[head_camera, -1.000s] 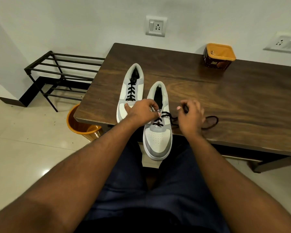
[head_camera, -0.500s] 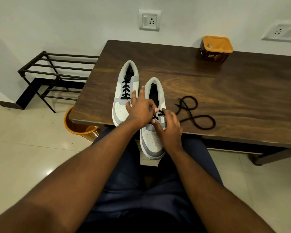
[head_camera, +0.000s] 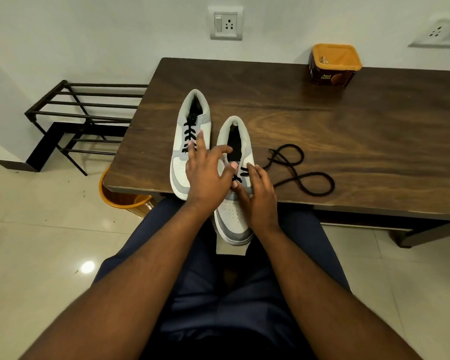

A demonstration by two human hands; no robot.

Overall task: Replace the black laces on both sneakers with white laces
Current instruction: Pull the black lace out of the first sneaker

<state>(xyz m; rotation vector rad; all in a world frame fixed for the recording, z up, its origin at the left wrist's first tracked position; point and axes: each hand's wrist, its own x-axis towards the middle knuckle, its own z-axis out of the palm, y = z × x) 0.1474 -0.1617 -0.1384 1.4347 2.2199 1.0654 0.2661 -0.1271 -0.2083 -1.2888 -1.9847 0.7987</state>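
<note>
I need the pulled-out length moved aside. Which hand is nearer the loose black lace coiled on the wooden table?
Right. The right hand rests on the nearer grey-and-white sneaker, just left of the loose black lace; the left hand lies farther left, across both sneakers.

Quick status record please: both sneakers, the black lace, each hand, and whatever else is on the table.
left sneaker: on table, black lace fully threaded
right sneaker: toe overhangs table edge, upper eyelets empty, lower rows laced
loose black lace: coiled on table, right of the right sneaker
left hand: fingers spread over both sneakers, gripping nothing
right hand: fingers at the remaining lace rows; grip unclear
white laces: none in view
orange-lidded tub: far table edge
</note>
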